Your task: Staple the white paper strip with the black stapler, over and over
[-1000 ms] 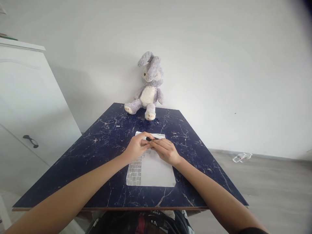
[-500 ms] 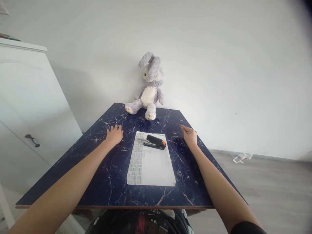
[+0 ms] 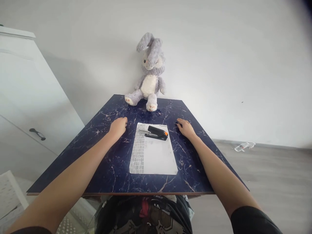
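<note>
A black stapler (image 3: 158, 133) with an orange piece at one end lies on its side near the top of a white sheet of paper (image 3: 159, 159). Dense print runs down the paper's left strip. To the left of the sheet, my left hand (image 3: 118, 127) rests on the table with its fingers curled into a loose fist. On the other side, my right hand (image 3: 186, 128) lies low over the tabletop, fingers stretched inward and slightly apart, holding nothing. Neither hand touches the paper or the stapler.
A grey plush rabbit (image 3: 151, 71) sits at the far edge of the dark blue marbled table (image 3: 109, 180), against the wall. At the left stands a white cabinet (image 3: 29, 84). A clear plastic item (image 3: 244, 147) lies on the floor to the right.
My left hand has gone from spread fingers to a loose fist, nearer the paper. My right hand has loosened from a closed shape and its fingers are extended. The camera view has tilted down.
</note>
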`<state>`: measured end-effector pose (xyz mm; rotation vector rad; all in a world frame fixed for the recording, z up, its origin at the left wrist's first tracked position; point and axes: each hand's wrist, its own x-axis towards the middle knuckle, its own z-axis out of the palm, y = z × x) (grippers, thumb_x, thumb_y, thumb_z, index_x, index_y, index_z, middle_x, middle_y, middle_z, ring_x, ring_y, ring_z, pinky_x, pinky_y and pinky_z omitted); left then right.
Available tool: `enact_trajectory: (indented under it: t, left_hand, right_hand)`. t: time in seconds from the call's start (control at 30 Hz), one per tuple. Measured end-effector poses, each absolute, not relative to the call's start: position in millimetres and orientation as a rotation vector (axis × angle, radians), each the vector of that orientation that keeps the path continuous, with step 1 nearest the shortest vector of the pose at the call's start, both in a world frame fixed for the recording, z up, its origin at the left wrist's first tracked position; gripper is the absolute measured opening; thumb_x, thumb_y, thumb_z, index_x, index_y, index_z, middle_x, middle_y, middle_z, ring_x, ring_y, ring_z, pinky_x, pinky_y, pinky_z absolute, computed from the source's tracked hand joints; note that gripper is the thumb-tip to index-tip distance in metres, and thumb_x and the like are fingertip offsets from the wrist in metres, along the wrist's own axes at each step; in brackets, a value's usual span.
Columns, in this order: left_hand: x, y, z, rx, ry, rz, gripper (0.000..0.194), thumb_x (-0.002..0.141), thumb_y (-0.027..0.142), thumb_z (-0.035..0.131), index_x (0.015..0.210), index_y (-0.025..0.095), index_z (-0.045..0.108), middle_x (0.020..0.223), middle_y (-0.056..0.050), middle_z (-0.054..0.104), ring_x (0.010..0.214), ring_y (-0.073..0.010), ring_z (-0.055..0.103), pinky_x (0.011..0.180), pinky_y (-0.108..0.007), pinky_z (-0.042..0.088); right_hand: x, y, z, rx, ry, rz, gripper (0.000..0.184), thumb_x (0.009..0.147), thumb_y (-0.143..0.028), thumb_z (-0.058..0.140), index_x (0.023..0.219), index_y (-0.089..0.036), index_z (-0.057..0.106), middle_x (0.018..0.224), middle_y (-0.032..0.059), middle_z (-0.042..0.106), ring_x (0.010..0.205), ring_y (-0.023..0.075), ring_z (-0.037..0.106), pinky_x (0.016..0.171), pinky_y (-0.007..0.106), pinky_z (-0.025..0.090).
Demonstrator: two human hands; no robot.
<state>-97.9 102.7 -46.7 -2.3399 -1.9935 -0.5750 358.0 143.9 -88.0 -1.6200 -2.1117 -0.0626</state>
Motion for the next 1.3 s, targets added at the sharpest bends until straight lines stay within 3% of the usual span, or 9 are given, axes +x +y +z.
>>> enact_trajectory:
  t: [0.17,0.4,0.57,0.7,0.87,1.3]
  left_hand:
    - [-82,98,-44,-2.419,-1.917,-0.708,0.026,0.09,0.015,0.052,0.1,0.017,0.075,0.103,-0.016,0.067,0.095,-0.0309,0.067,0.095,-0.041,0.05]
    - [-52,77,-29,-2.721,-1.608,-1.191,0.034,0.099,0.025,0.046,0.122,0.022,0.07,0.118,-0.011,0.068,0.111,-0.0279,0.062,0.106,-0.041,0.045]
    - [-47,74,-32,-2.877,-1.487,-1.293,0.028,0.096,0.028,0.056,0.117,0.026,0.074,0.111,-0.008,0.073,0.105,-0.0276,0.065,0.106,-0.041,0.045]
    - [-45,75,-35,-2.965,-1.431,-1.27,0.023,0.092,0.029,0.063,0.109,0.028,0.078,0.109,-0.007,0.076,0.104,-0.0286,0.067,0.105,-0.042,0.045]
    - [-43,75,-35,-3.122,-1.404,-1.187,0.015,0.088,0.031,0.067,0.094,0.029,0.081,0.104,-0.005,0.078,0.107,-0.0289,0.067,0.111,-0.046,0.039]
    - [-45,76,-35,-3.005,-1.157,-0.8,0.024,0.097,0.023,0.057,0.105,0.024,0.079,0.11,-0.005,0.078,0.105,-0.0243,0.07,0.102,-0.042,0.046]
  right_hand:
    - [355,138,-81,-1.689,-1.931,-0.035,0.044,0.1,-0.029,0.042,0.133,-0.018,0.069,0.122,0.0112,0.074,0.115,0.0292,0.068,0.106,0.043,0.05]
    - [353,143,-92,-1.701,-2.152,0.031,0.05,0.102,-0.029,0.039,0.149,-0.022,0.054,0.156,0.0092,0.049,0.145,0.0331,0.044,0.119,0.059,0.034]
    - [355,146,-94,-1.657,-2.138,0.008,0.057,0.101,-0.03,0.041,0.157,-0.018,0.042,0.159,0.0127,0.045,0.146,0.0293,0.044,0.121,0.049,0.034]
    - [354,145,-91,-1.684,-2.111,0.02,0.054,0.099,-0.028,0.043,0.151,-0.015,0.05,0.156,0.0143,0.049,0.144,0.0297,0.047,0.121,0.047,0.035]
    - [353,143,-88,-1.669,-2.105,0.021,0.056,0.099,-0.028,0.044,0.153,-0.011,0.046,0.149,0.0154,0.056,0.138,0.032,0.052,0.117,0.046,0.04]
    - [352,143,-87,-1.7,-2.121,0.017,0.051,0.1,-0.027,0.044,0.147,-0.012,0.052,0.146,0.0156,0.059,0.136,0.0308,0.054,0.116,0.043,0.039]
